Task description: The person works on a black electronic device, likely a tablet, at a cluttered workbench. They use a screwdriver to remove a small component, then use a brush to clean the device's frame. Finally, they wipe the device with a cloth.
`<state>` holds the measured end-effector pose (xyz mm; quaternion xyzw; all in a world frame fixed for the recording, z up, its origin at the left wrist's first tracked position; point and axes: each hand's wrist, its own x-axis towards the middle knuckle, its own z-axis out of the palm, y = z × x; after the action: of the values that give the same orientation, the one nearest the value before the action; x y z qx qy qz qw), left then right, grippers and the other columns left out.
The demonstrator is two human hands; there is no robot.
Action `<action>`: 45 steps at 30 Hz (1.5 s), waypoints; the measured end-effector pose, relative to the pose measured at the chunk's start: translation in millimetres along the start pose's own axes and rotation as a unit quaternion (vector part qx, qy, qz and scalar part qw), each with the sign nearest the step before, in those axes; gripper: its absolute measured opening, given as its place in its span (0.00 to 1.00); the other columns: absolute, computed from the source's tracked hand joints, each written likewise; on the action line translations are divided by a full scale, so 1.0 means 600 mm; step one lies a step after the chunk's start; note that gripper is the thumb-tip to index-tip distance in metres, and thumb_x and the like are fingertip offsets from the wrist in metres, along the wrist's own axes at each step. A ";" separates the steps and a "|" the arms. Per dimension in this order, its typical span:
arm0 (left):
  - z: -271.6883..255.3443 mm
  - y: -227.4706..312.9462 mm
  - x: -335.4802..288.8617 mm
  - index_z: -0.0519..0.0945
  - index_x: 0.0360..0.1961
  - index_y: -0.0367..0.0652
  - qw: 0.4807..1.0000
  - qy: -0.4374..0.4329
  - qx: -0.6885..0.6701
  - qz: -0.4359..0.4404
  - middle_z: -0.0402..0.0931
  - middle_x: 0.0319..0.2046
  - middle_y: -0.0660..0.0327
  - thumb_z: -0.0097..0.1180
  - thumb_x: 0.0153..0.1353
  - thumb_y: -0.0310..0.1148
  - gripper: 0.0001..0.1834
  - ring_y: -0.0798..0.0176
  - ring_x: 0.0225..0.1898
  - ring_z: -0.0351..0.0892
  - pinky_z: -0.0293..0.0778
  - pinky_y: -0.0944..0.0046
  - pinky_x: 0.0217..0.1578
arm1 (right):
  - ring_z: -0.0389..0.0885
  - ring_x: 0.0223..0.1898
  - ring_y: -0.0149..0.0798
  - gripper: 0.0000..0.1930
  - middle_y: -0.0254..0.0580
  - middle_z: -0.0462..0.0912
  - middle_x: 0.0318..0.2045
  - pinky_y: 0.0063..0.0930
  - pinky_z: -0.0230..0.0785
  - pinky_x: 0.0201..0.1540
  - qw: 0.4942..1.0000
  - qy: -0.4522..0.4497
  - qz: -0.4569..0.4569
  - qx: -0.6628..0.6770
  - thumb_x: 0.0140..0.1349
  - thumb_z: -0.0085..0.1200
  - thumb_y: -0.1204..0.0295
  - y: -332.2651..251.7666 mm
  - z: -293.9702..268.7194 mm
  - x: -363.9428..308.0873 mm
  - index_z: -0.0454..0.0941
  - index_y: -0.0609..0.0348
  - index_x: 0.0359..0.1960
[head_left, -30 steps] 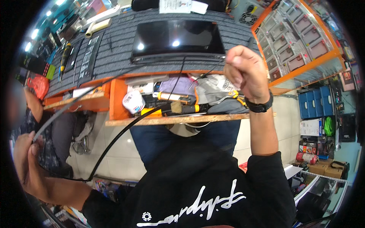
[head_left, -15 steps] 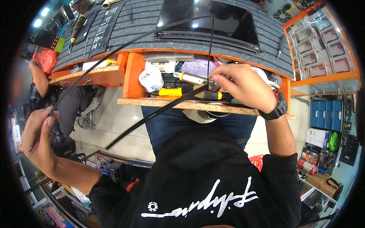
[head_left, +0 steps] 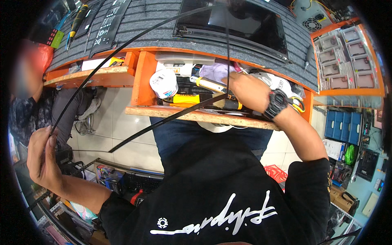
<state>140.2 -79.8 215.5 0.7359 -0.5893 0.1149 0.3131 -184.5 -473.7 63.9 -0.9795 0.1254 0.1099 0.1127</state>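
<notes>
A thin black screen bezel (head_left: 163,121), a narrow four-sided frame, hangs tilted in the air over the open drawer and my lap. My left hand (head_left: 44,159), out at the far left, pinches one narrow end between thumb and fingers. Over the drawer, my right hand (head_left: 250,92) has its bent fingertips closed on the opposite short side. Beyond the drawer, a dark glossy laptop screen (head_left: 237,30) lies on the ribbed grey mat (head_left: 159,38); the bezel's far strip crosses in front of it.
The open drawer (head_left: 183,115) holds a white round tub (head_left: 164,83), a yellow-and-black tool (head_left: 185,99) and other tools. A flat black battery (head_left: 107,30) and a screwdriver (head_left: 78,23) lie on the mat's left. Another person (head_left: 28,90) sits at the left.
The bezel has tilted, its far strip rising and its near left corner shifting left. My right hand has moved slightly left; my left hand has lowered a little. The view has shifted.
</notes>
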 end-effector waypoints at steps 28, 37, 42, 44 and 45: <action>0.029 0.079 0.112 0.86 0.39 0.28 0.981 0.084 0.038 0.170 0.84 0.31 0.51 0.70 0.47 0.15 0.15 0.53 0.33 0.84 0.77 0.61 0.37 | 0.77 0.62 0.49 0.11 0.52 0.74 0.64 0.41 0.70 0.64 0.930 0.173 -0.060 0.318 0.66 0.54 0.80 0.043 -0.058 -0.173 0.79 0.57 0.49; -0.013 0.137 0.154 0.89 0.38 0.34 0.982 0.055 0.063 0.172 0.86 0.30 0.56 0.73 0.49 0.23 0.14 0.59 0.31 0.85 0.77 0.62 0.36 | 0.84 0.43 0.48 0.13 0.52 0.80 0.45 0.45 0.81 0.52 0.450 0.529 -0.004 0.720 0.76 0.51 0.58 0.031 -0.049 -0.249 0.72 0.54 0.47; -0.018 0.187 0.186 0.89 0.37 0.34 0.974 0.024 0.080 0.211 0.85 0.30 0.56 0.74 0.48 0.22 0.13 0.58 0.31 0.85 0.77 0.63 0.35 | 0.85 0.35 0.42 0.12 0.48 0.80 0.36 0.39 0.81 0.46 0.530 0.248 -0.324 0.743 0.76 0.51 0.64 -0.015 -0.180 -0.206 0.69 0.58 0.52; -0.015 0.210 0.198 0.89 0.36 0.37 0.974 0.019 0.073 0.213 0.84 0.28 0.59 0.74 0.50 0.24 0.11 0.59 0.29 0.84 0.76 0.64 0.34 | 0.85 0.34 0.37 0.14 0.46 0.80 0.35 0.34 0.81 0.45 0.563 0.362 -0.217 0.710 0.74 0.55 0.67 -0.083 -0.208 -0.198 0.69 0.61 0.53; -0.013 0.221 0.203 0.89 0.35 0.39 0.975 0.022 0.067 0.209 0.83 0.27 0.61 0.74 0.51 0.26 0.09 0.60 0.28 0.83 0.76 0.64 0.34 | 0.84 0.34 0.35 0.16 0.45 0.80 0.35 0.32 0.80 0.44 0.573 0.392 -0.201 0.691 0.71 0.57 0.69 -0.115 -0.223 -0.189 0.68 0.62 0.53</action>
<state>51.0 -186.7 330.2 0.6134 -0.7139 0.2327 0.2448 -247.8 -416.9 231.8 -0.5517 -0.0053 -0.4302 0.7145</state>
